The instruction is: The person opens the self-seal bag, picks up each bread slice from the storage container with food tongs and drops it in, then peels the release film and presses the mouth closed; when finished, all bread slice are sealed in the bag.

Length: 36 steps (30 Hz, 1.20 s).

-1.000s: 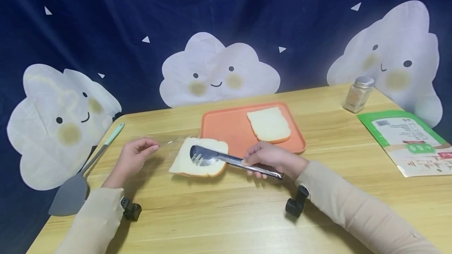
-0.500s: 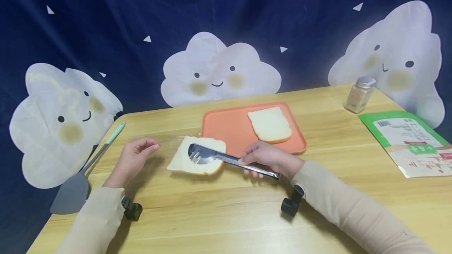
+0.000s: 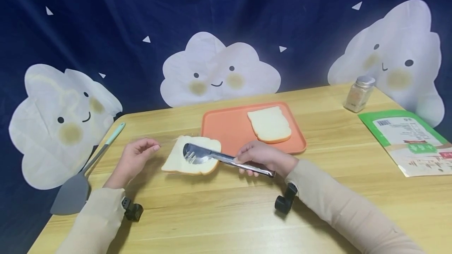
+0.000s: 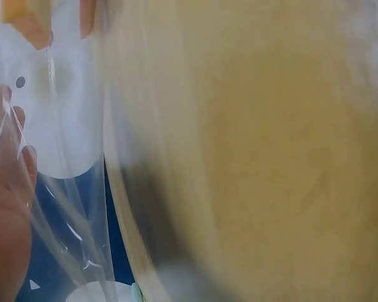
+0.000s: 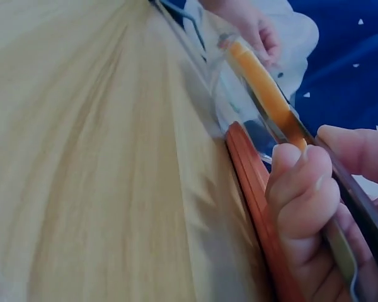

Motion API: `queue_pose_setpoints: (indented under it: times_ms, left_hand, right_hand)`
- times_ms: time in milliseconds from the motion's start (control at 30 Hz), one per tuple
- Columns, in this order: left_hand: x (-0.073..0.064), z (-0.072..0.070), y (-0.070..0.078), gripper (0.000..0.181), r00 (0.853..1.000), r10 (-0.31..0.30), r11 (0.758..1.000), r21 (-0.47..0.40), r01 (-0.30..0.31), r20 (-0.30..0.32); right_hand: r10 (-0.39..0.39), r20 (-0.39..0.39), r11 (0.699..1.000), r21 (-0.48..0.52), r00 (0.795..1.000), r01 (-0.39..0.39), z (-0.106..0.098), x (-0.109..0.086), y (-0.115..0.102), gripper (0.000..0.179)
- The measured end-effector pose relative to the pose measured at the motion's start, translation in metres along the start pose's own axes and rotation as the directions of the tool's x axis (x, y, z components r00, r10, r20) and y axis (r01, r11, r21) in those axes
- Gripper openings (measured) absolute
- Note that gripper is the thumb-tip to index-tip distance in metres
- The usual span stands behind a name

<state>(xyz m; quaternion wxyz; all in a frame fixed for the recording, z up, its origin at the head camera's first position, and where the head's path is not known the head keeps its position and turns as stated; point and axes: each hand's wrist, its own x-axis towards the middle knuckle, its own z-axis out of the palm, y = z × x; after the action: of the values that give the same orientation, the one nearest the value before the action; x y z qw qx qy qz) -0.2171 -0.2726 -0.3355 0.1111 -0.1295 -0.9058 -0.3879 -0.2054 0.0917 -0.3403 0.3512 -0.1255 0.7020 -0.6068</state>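
Observation:
My right hand [image 3: 263, 155] grips metal tongs [image 3: 231, 160], whose jaws hold a slice of white bread [image 3: 174, 163] raised over the table. In the right wrist view the crust edge [image 5: 261, 78] of this slice lies between the two tong arms. My left hand [image 3: 134, 160] pinches a clear plastic bag [image 4: 69, 214] by its edge, thumb against fingers. The transparent film reaches across to the slice, which sits at least partly inside it; how deep is hard to tell. Another bread slice [image 3: 271, 124] lies flat on the orange tray [image 3: 220, 122].
To the left lies a grey spatula [image 3: 72, 193] with a mint handle end. A glass spice jar [image 3: 359, 94] with a metal lid stands at the back right, and a green-and-white food pouch [image 3: 409, 140] lies in front of it. A dark cloud-print curtain [image 3: 303, 19] hangs behind the table.
My right hand, the tongs and the held slice have shifted left, bringing the slice nearer my left hand. The left hand stays almost still, with its pinch unchanged.

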Motion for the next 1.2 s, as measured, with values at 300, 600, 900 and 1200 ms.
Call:
queue_pose_setpoints:
  times_ms: [300,600,900,1200]
  left_hand:
    - [0.0,0.001,0.001,0.019,1.0,-0.015,1.0,-0.02,0.015,0.005]
    - [-0.002,0.003,0.003,0.022,0.999,-0.041,0.999,-0.035,0.041,-0.002]
    - [-0.005,0.003,0.004,0.018,0.998,0.006,0.995,-0.101,-0.013,-0.067]
    - [-0.002,0.004,0.0,0.015,1.0,0.008,0.988,-0.153,-0.007,0.004]
  right_hand:
    - [-0.019,-0.007,0.999,-0.043,1.0,0.018,0.007,0.006,-0.002,0.022]
    - [-0.004,-0.021,0.998,-0.064,1.0,0.003,0.012,0.012,-0.002,0.018]
    - [-0.002,-0.004,1.0,0.014,1.0,0.002,0.014,0.012,-0.002,0.021]
    - [-0.011,-0.004,1.0,-0.01,1.0,0.011,0.017,0.017,-0.004,0.023]
